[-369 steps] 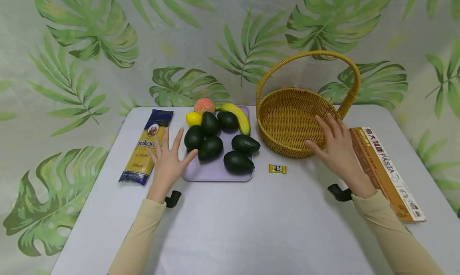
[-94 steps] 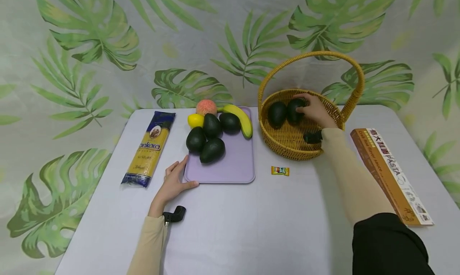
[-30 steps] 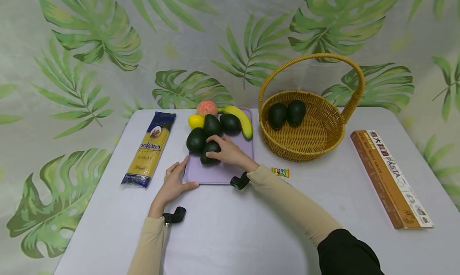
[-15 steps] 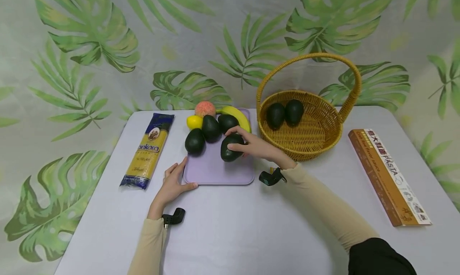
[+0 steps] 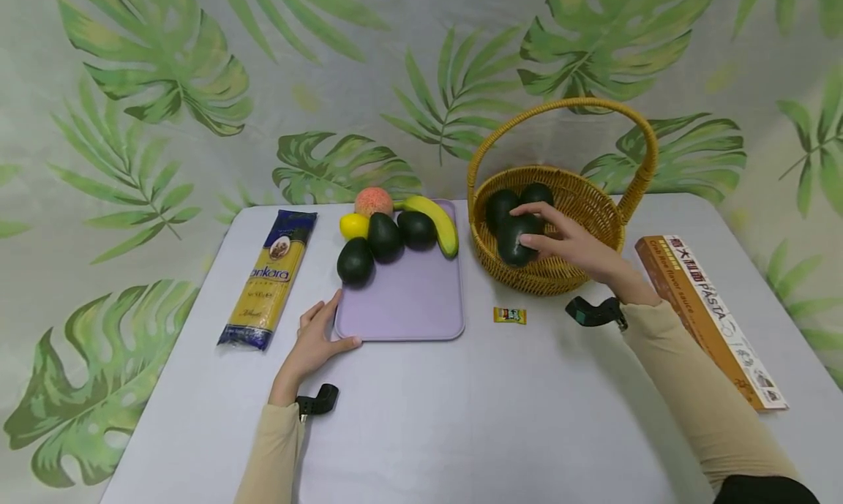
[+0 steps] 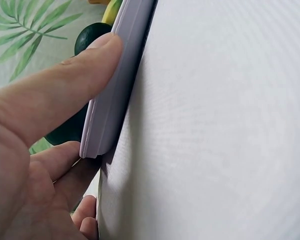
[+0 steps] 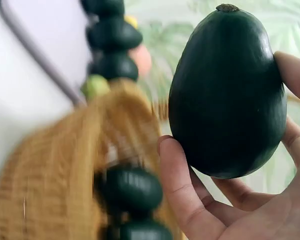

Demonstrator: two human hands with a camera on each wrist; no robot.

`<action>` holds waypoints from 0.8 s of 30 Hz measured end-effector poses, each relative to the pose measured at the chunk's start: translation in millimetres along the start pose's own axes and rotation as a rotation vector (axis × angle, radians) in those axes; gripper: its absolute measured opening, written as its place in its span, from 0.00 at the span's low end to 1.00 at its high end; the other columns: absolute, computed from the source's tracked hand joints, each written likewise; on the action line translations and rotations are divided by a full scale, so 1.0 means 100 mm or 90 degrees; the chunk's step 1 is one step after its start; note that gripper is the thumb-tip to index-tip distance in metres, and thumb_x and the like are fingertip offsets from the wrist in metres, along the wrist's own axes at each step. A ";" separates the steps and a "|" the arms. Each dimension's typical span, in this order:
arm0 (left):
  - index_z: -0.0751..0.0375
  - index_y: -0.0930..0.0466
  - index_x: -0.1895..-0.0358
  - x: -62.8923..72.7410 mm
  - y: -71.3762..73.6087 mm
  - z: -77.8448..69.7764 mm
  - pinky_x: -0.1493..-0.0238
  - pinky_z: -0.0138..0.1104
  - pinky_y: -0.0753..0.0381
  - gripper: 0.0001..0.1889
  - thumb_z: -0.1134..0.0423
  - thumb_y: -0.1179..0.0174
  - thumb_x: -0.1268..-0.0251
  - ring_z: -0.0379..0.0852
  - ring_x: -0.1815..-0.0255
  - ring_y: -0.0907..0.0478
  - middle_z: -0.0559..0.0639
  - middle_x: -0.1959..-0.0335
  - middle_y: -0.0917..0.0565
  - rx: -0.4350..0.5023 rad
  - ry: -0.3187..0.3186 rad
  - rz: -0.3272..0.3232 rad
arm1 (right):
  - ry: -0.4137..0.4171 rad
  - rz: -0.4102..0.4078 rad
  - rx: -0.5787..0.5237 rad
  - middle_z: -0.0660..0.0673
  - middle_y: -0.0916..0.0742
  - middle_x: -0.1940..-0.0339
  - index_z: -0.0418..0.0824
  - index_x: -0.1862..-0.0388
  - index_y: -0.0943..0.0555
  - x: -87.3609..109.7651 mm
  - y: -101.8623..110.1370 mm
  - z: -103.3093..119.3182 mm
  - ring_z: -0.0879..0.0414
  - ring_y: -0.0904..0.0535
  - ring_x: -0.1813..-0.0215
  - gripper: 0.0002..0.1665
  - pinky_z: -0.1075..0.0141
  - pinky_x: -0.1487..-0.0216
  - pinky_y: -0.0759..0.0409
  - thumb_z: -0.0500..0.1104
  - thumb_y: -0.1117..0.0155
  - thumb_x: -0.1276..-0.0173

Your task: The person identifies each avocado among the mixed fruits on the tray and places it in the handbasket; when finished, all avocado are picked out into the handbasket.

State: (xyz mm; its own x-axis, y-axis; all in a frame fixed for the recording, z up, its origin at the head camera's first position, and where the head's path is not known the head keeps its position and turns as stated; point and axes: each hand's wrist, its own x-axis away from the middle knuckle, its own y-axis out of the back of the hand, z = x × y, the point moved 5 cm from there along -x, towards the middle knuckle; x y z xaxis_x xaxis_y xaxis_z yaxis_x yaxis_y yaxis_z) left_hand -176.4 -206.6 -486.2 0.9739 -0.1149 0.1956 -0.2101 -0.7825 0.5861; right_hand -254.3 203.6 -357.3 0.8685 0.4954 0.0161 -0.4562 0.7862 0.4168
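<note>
Right grip clamps an avocado over the basket; left grip, thumb and fingers apart, touches the tray. Bag reads "ankara"; box, "PASTA".

On the blue-and-yellow packet, the word "ankara" can be read in dark letters; the smaller lines below it cannot be made out. On the long box, "意大利面" and "PASTA" are printed on the white strip, and "Crab Roe flavor sauce" on the brown. The print on the small yellow wrapper is too small to be read.
</note>
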 end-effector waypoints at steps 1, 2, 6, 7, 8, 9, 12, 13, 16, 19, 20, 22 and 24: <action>0.52 0.54 0.23 0.00 0.00 0.00 0.35 0.65 0.59 0.52 0.51 0.29 0.46 0.56 0.26 0.67 0.58 0.24 0.50 0.001 0.000 0.002 | -0.010 -0.017 -0.002 0.45 0.38 0.30 0.46 0.29 0.37 0.04 0.08 -0.05 0.45 0.22 0.54 0.28 0.51 0.52 0.22 0.46 0.47 0.25; 0.52 0.54 0.23 0.01 -0.01 0.00 0.35 0.65 0.59 0.52 0.51 0.29 0.46 0.57 0.26 0.67 0.59 0.24 0.50 0.002 0.000 0.002 | -0.021 -0.033 -0.003 0.46 0.38 0.30 0.47 0.29 0.37 0.08 0.16 -0.09 0.46 0.22 0.56 0.27 0.52 0.52 0.22 0.46 0.47 0.25; 0.52 0.54 0.23 0.01 0.00 -0.01 0.34 0.64 0.59 0.52 0.51 0.29 0.46 0.56 0.26 0.67 0.58 0.24 0.50 0.002 -0.002 0.005 | -0.055 -0.085 -0.020 0.44 0.40 0.31 0.45 0.29 0.38 0.23 0.44 -0.28 0.53 0.23 0.52 0.28 0.60 0.54 0.20 0.45 0.47 0.25; 0.52 0.55 0.23 0.01 0.00 -0.01 0.34 0.64 0.59 0.52 0.51 0.30 0.46 0.56 0.26 0.67 0.58 0.24 0.50 0.001 -0.005 0.007 | -0.070 -0.095 -0.023 0.44 0.40 0.30 0.46 0.28 0.38 0.27 0.50 -0.33 0.56 0.24 0.51 0.29 0.62 0.53 0.21 0.47 0.46 0.25; 0.52 0.55 0.23 0.01 0.00 -0.02 0.34 0.64 0.59 0.52 0.51 0.30 0.46 0.56 0.26 0.67 0.58 0.24 0.50 0.000 -0.007 0.008 | -0.084 -0.101 -0.025 0.43 0.40 0.31 0.47 0.27 0.39 0.31 0.56 -0.38 0.57 0.24 0.50 0.30 0.63 0.53 0.21 0.47 0.46 0.26; 0.52 0.55 0.23 0.01 0.01 -0.02 0.34 0.64 0.59 0.52 0.51 0.30 0.46 0.56 0.26 0.67 0.58 0.24 0.50 -0.002 -0.010 0.008 | -0.094 -0.106 -0.024 0.43 0.41 0.31 0.48 0.27 0.40 0.34 0.61 -0.42 0.59 0.24 0.49 0.31 0.64 0.52 0.21 0.48 0.46 0.26; 0.53 0.55 0.23 0.01 0.02 -0.02 0.34 0.63 0.59 0.52 0.51 0.29 0.46 0.57 0.26 0.66 0.59 0.24 0.50 -0.008 -0.016 0.009 | -0.109 -0.114 -0.015 0.43 0.40 0.32 0.48 0.26 0.41 0.40 0.71 -0.50 0.62 0.24 0.49 0.32 0.65 0.51 0.21 0.49 0.46 0.26; 0.54 0.54 0.23 0.01 0.03 -0.02 0.34 0.63 0.59 0.52 0.51 0.29 0.46 0.57 0.26 0.66 0.59 0.24 0.50 -0.011 -0.016 0.008 | -0.110 -0.116 -0.011 0.42 0.39 0.32 0.48 0.26 0.41 0.41 0.74 -0.51 0.62 0.24 0.48 0.32 0.66 0.51 0.21 0.49 0.46 0.26; 0.54 0.54 0.23 0.01 0.04 -0.02 0.34 0.63 0.59 0.52 0.51 0.29 0.46 0.57 0.26 0.66 0.59 0.24 0.49 -0.016 -0.016 0.006 | -0.109 -0.115 0.004 0.42 0.41 0.29 0.47 0.27 0.40 0.39 0.77 -0.49 0.57 0.27 0.44 0.31 0.64 0.49 0.22 0.49 0.46 0.26; 0.54 0.54 0.23 0.01 0.03 -0.02 0.34 0.63 0.59 0.52 0.51 0.30 0.46 0.57 0.26 0.66 0.59 0.24 0.50 -0.012 -0.014 0.008 | -0.143 -0.111 0.002 0.45 0.47 0.24 0.51 0.26 0.41 0.33 0.78 -0.48 0.52 0.33 0.38 0.34 0.58 0.44 0.27 0.53 0.45 0.27; 0.54 0.54 0.23 0.01 0.03 -0.01 0.34 0.63 0.59 0.52 0.51 0.29 0.46 0.57 0.26 0.66 0.59 0.24 0.50 -0.010 -0.014 0.008 | -0.153 -0.108 0.009 0.45 0.48 0.23 0.51 0.26 0.41 0.30 0.79 -0.47 0.51 0.35 0.36 0.35 0.58 0.44 0.27 0.54 0.44 0.28; 0.53 0.54 0.23 0.00 0.02 -0.01 0.34 0.63 0.59 0.52 0.51 0.29 0.46 0.57 0.26 0.66 0.59 0.24 0.50 -0.005 -0.012 0.011 | -0.173 -0.107 0.022 0.45 0.48 0.23 0.52 0.25 0.41 0.23 0.80 -0.48 0.50 0.37 0.37 0.36 0.60 0.46 0.28 0.56 0.44 0.29; 0.53 0.55 0.23 0.00 0.01 -0.02 0.34 0.63 0.60 0.52 0.51 0.30 0.46 0.57 0.25 0.67 0.58 0.24 0.50 -0.003 -0.011 0.015 | -0.179 -0.107 0.058 0.43 0.44 0.24 0.49 0.25 0.40 0.15 0.81 -0.48 0.49 0.35 0.40 0.36 0.63 0.52 0.26 0.54 0.44 0.28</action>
State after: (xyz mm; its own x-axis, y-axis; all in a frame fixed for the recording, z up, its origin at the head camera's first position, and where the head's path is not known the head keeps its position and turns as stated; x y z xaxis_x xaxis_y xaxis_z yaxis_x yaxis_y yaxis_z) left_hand -176.6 -206.4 -484.5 0.9700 -0.1435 0.1962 -0.2332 -0.7768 0.5850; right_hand -287.3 293.0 -366.9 0.9555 0.2303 0.1844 -0.2935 0.8055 0.5148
